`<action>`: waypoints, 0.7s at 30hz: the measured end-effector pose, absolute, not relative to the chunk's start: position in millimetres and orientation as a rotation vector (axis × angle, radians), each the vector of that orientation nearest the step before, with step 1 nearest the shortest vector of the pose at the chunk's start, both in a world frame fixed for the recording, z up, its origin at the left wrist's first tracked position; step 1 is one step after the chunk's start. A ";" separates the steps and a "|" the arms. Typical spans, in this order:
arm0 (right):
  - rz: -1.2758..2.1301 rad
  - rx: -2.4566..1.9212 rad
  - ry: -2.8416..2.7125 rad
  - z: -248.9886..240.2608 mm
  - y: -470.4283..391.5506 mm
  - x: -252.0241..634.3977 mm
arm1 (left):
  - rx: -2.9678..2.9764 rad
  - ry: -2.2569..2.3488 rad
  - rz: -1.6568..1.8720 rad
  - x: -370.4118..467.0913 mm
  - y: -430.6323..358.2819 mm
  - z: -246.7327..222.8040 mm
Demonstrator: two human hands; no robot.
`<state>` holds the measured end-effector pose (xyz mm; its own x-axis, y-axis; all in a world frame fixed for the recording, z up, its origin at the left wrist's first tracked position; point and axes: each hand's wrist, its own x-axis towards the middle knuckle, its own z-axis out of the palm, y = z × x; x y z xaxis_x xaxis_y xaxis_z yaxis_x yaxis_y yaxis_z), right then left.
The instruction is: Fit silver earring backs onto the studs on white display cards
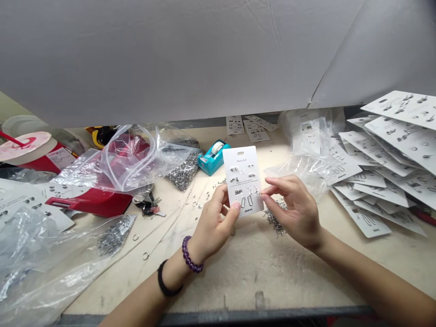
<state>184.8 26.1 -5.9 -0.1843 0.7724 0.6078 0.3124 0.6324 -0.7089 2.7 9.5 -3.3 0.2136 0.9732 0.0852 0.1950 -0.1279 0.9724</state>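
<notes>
A white earring card [242, 170] is held up at the middle of the table by my left hand [216, 222], thumb on its front lower corner and fingers behind. Rows of small silver earrings sit on the card, with two long oval ones [250, 200] near the bottom. At the card's lower right edge, my right hand [293, 211] has thumb and forefinger pinched close to a small hoop earring [256, 190]. What lies between those fingertips is too small to make out. Behind the right hand is a pile of small silver pieces [275, 215], partly hidden.
Filled earring cards [371, 181] are heaped at the right, beside clear plastic bags [306, 172]. A teal tape dispenser [213, 159] stands behind the held card. Leftward lie a red scoop [91, 202], bags of metal pieces [184, 170], a red cup [37, 154] and loose rings [146, 255].
</notes>
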 end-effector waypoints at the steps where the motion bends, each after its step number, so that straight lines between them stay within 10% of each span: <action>1: 0.528 -0.886 -1.760 -6.6 25.9 184.7 | 1.536 1.145 1.025 2.7 9.4 -3.4; 14: 0.437 -0.933 -1.802 -0.9 27.4 185.9 | 1.548 1.170 1.037 2.0 7.8 -2.7; 21: 1.268 -1.097 -1.527 -2.4 30.6 184.3 | 1.530 1.170 1.066 2.4 8.0 -2.1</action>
<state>184.3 30.6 -2.4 -0.2574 0.9636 0.0726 0.1059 0.1028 -0.9890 2.4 8.0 -2.1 0.1783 0.9783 0.1052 0.1960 -0.1400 0.9706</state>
